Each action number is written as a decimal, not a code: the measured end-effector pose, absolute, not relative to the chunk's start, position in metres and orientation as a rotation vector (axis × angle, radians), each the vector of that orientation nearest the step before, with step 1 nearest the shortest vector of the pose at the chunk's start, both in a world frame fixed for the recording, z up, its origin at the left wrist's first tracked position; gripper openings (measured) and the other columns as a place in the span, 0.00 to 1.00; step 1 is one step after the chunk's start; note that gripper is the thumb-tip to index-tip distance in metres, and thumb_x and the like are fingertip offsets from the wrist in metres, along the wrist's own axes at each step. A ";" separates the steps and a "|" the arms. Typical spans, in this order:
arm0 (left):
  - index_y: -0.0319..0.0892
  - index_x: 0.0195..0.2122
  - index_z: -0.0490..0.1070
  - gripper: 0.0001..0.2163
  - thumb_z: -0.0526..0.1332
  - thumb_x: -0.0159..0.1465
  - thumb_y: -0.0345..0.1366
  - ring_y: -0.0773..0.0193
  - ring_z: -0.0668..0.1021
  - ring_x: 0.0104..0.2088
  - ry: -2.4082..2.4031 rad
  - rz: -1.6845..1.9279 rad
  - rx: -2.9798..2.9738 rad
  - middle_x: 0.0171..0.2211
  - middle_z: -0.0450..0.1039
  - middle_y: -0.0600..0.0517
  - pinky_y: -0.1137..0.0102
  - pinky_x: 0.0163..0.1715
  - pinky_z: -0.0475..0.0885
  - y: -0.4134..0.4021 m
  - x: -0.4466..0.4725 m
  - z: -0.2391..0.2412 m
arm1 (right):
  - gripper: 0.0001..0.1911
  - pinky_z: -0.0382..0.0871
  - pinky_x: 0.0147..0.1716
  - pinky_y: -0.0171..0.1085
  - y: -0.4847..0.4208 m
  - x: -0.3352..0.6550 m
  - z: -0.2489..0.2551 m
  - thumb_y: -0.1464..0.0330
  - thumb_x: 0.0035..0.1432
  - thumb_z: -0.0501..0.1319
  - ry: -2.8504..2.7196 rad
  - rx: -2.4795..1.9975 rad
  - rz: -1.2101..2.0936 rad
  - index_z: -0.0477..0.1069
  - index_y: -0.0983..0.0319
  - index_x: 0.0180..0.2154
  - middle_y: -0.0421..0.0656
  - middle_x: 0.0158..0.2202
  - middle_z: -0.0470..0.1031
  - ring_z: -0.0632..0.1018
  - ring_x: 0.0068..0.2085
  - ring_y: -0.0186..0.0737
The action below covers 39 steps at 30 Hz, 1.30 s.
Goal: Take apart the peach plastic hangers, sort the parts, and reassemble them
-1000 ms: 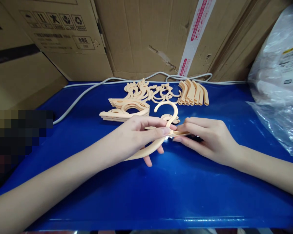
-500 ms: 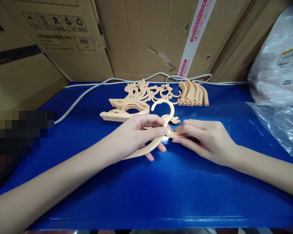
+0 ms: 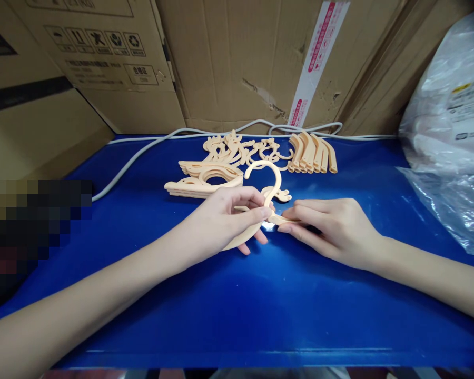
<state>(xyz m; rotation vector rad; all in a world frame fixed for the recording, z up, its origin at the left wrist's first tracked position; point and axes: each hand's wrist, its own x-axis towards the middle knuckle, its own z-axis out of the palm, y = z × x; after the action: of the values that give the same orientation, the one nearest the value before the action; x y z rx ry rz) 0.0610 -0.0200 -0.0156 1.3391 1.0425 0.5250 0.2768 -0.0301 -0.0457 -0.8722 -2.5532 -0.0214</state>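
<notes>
My left hand (image 3: 229, 213) pinches a cream plastic clothes hanger (image 3: 275, 181) at the base of its hook, thumb in front. The hook curves upward, and one hanger arm shows below my palm. From the right, my right hand (image 3: 332, 226) grips the hanger's other arm, which is partly hidden under the fingers. Both arms meet at the hook's base between my hands. Just behind lies a small cream piece (image 3: 280, 195) with rounded ends. A stack of cream hanger parts (image 3: 205, 187) lies beyond my left hand.
Cream hook pieces (image 3: 229, 147) lie in a pile at the back, beside a row of curved hanger arms (image 3: 310, 152). A white cable (image 3: 142, 150) runs along the blue table (image 3: 237, 316). Cardboard boxes (image 3: 229, 63) stand behind, with a clear plastic bag (image 3: 442, 137) at right.
The hanger arm under my left palm shows less of its length and sits slightly higher. My right hand has tilted a little, its grip kept. The view has shifted slightly.
</notes>
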 end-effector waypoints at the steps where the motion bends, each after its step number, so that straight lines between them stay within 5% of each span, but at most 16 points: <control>1: 0.39 0.32 0.68 0.04 0.61 0.63 0.32 0.65 0.79 0.26 1.050 0.520 1.339 0.23 0.72 0.55 0.77 0.19 0.74 -0.020 0.061 -0.016 | 0.14 0.61 0.25 0.31 -0.030 0.277 -0.046 0.64 0.70 0.53 -2.558 -0.878 -0.023 0.74 0.62 0.35 0.40 0.29 0.78 0.76 0.26 0.31; 19: 0.36 0.41 0.75 0.08 0.57 0.67 0.32 0.69 0.80 0.27 0.968 0.470 1.421 0.38 0.79 0.47 0.80 0.19 0.72 -0.016 0.057 -0.027 | 0.18 0.58 0.24 0.33 -0.032 0.280 -0.048 0.63 0.71 0.50 -2.603 -0.973 -0.048 0.77 0.62 0.37 0.41 0.28 0.79 0.78 0.27 0.32; 33: 0.36 0.43 0.74 0.12 0.53 0.69 0.37 0.72 0.77 0.26 0.902 0.412 1.577 0.39 0.77 0.49 0.80 0.21 0.70 -0.016 0.055 -0.028 | 0.23 0.48 0.18 0.33 -0.034 0.278 -0.050 0.56 0.70 0.50 -2.530 -1.027 -0.291 0.72 0.62 0.30 0.38 0.18 0.74 0.72 0.17 0.31; 39: 0.37 0.40 0.74 0.12 0.54 0.69 0.38 0.72 0.76 0.26 0.909 0.402 1.574 0.38 0.77 0.49 0.80 0.22 0.70 -0.016 0.054 -0.029 | 0.25 0.48 0.19 0.32 -0.032 0.277 -0.048 0.57 0.70 0.48 -2.590 -1.068 -0.140 0.66 0.61 0.24 0.39 0.19 0.72 0.70 0.18 0.29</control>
<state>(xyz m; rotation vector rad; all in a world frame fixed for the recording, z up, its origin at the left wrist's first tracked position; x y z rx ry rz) 0.0545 -0.0160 -0.0289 1.5739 0.9092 0.4018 0.2766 -0.0317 -0.0483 -1.0678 -2.5902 -0.1402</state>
